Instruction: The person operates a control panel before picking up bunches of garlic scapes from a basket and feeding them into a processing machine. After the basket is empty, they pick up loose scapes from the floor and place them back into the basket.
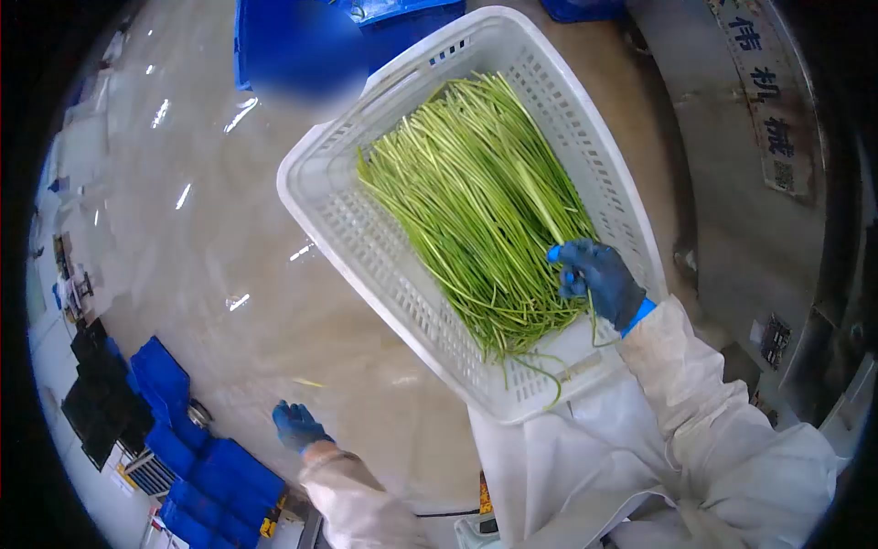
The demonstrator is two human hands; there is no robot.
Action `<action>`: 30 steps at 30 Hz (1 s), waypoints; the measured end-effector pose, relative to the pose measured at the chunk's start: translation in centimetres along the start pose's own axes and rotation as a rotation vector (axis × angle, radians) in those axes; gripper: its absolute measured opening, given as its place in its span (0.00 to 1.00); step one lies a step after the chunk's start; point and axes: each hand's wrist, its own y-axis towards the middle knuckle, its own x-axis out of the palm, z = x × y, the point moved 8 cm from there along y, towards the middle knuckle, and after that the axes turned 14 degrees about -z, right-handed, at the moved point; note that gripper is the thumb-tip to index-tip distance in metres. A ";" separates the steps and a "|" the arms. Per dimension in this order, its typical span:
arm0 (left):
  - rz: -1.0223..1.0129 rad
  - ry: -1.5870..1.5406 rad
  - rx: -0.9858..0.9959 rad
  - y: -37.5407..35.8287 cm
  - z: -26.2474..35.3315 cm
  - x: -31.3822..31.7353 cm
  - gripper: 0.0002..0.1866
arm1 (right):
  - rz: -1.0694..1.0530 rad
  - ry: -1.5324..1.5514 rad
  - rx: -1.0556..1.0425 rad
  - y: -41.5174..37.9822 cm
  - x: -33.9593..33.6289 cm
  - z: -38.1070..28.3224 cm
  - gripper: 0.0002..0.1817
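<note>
A white perforated plastic basket [366,302] holds a thick layer of long green stems [476,201], lying roughly side by side. My right hand [594,274], in a dark blue glove, is over the lower right end of the stems, its fingers curled at them; a thin stem hangs beside it. What it holds, if anything, is too small to make out. My left hand [297,426], also gloved in blue, is outside the basket to the lower left, over the floor and away from the stems; its fingers are partly visible and look bent.
Blue crates [215,485] stand at the lower left, near black items [105,393]. More blue containers [412,27] are beyond the basket. A metal machine side with a lettered plate [768,101] is on the right. The floor [201,256] looks wet.
</note>
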 end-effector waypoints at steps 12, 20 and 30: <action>-0.914 0.048 -0.155 -13.6 -22.1 31.9 0.28 | 0.477 -0.715 -0.342 18.4 -7.3 -0.9 0.18; -0.999 0.010 -0.318 -15.0 -25.5 37.0 0.23 | 0.214 -0.775 -0.159 17.1 1.2 1.2 0.29; -1.375 0.103 0.296 -18.4 -19.9 32.4 0.13 | -0.004 -0.840 -0.473 9.1 3.7 -0.7 0.30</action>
